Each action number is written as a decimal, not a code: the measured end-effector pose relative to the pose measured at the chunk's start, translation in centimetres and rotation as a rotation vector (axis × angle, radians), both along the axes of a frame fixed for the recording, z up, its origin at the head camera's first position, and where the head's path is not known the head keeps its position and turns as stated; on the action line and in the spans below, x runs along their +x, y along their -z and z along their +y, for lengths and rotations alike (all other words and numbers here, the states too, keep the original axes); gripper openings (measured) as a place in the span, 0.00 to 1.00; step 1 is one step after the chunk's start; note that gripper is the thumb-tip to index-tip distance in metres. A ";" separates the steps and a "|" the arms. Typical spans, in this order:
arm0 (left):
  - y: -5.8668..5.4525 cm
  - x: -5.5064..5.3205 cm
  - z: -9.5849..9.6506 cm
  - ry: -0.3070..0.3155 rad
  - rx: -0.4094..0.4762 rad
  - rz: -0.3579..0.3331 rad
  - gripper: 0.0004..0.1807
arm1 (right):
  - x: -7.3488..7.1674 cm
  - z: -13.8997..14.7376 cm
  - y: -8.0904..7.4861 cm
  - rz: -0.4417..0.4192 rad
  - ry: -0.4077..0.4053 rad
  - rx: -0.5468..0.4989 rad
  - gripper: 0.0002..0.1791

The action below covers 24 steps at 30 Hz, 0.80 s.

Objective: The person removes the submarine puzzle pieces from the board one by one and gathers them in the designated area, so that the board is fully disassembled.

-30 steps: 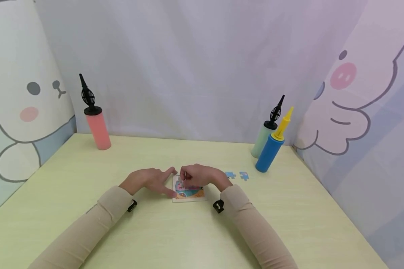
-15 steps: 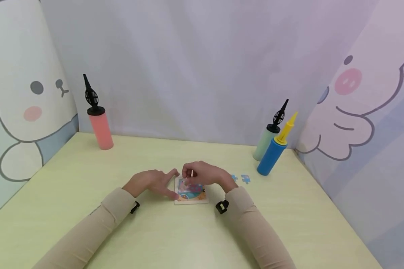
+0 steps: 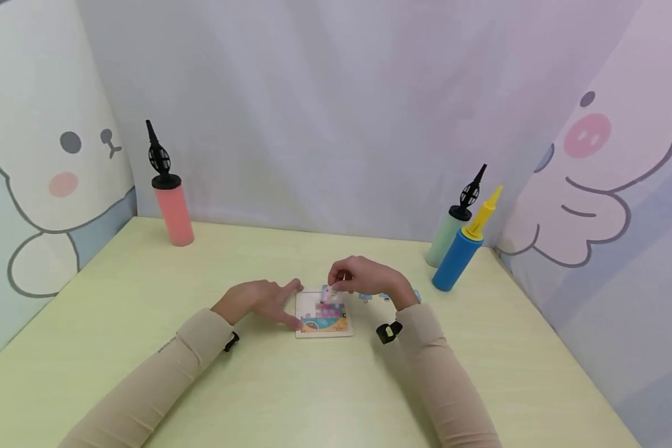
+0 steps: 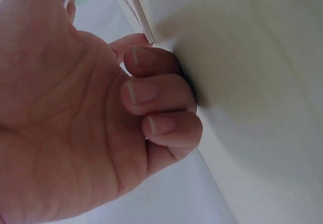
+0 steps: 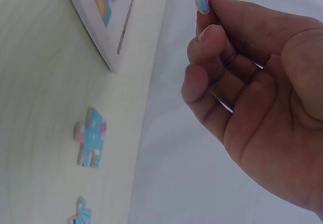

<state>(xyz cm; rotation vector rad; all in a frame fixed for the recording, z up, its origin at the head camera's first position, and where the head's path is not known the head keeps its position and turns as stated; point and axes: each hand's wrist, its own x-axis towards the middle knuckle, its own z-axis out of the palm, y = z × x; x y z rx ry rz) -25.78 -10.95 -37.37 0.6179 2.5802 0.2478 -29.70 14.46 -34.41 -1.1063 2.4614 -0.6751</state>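
Note:
A square puzzle tray (image 3: 307, 303) with a pale border lies mid-table, its lower part filled with colourful pieces and its upper left pale. My left hand (image 3: 260, 303) spans the tray's left edge, index finger at the far corner and thumb on the near part of that border. In the left wrist view the other fingers (image 4: 159, 94) curl loosely beside the tabletop. Above the tray's upper part, my right hand (image 3: 369, 275) pinches a puzzle piece (image 3: 328, 294) between thumb and index finger. That puzzle piece (image 5: 203, 1) is partly cut off in the right wrist view.
Several loose puzzle pieces (image 3: 365, 298) lie right of the tray; one blue piece (image 5: 92, 139) shows clearly in the right wrist view. A pink pump (image 3: 175, 216) stands back left. Green (image 3: 444, 239) and blue (image 3: 456, 261) pumps stand back right, before a curtain (image 3: 313, 124).
My right hand has moved right and lifted slightly off the tray's left part, bringing the pinched piece into sight. My left hand keeps its place on the tray. The whole view shifts slightly.

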 end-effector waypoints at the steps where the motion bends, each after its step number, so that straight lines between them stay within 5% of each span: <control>1: 0.0 -0.1 0.1 0.000 -0.001 -0.001 0.47 | 0.0 0.3 -0.2 -0.001 0.007 0.008 0.03; 9: 0.0 -0.3 0.4 0.012 -0.008 -0.006 0.47 | -0.1 2.2 -1.1 -0.009 0.051 0.023 0.03; 24: -0.1 -0.1 0.3 0.007 -0.027 -0.003 0.46 | 0.0 4.7 -0.4 -0.045 0.086 0.106 0.02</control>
